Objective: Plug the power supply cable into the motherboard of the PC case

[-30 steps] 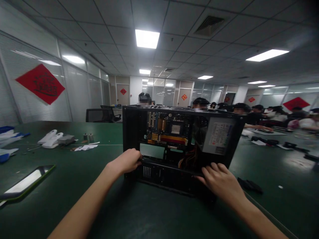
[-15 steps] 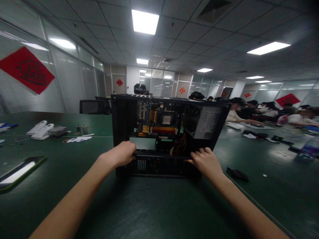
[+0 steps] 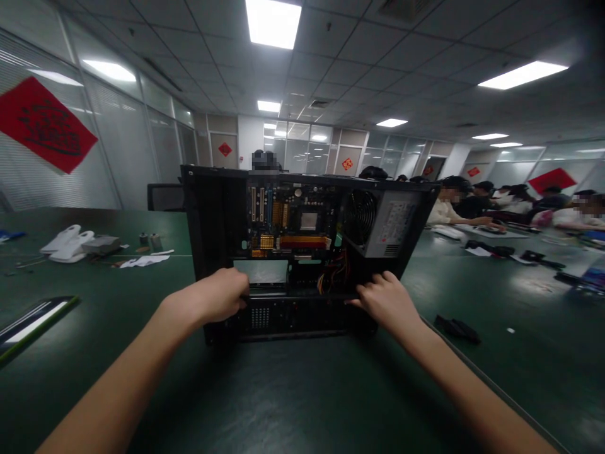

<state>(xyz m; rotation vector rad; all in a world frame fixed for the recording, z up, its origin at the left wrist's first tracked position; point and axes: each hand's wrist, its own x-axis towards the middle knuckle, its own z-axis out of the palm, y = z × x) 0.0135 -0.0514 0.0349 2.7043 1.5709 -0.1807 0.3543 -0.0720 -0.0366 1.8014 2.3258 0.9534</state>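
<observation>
A black computer case point(image 3: 302, 318) stands on the green table point(image 3: 283, 397) in front of me, its open side facing me. Inside show the motherboard point(image 3: 302, 208), a grey power supply point(image 3: 394, 224) at upper right and a bundle of coloured cables point(image 3: 333, 274). My left hand point(image 3: 224, 293) is closed on the lower edge of the case opening, towards the left. Towards the right, my right hand point(image 3: 382, 295) grips the same edge, fingers curled over it. Fingertips of both hands are partly hidden behind the frame.
To the left lie a phone-like device point(image 3: 38, 325), a white plastic bag point(image 3: 70, 244), a grey box point(image 3: 101, 244) and white paper point(image 3: 144, 260). A black cloth-like item point(image 3: 457, 329) lies at right. Several people sit along the table's far right.
The case looks slightly larger and closer, its left side shifted further left. Both hands keep their hold on the lower edge, the left one moving left with it.
</observation>
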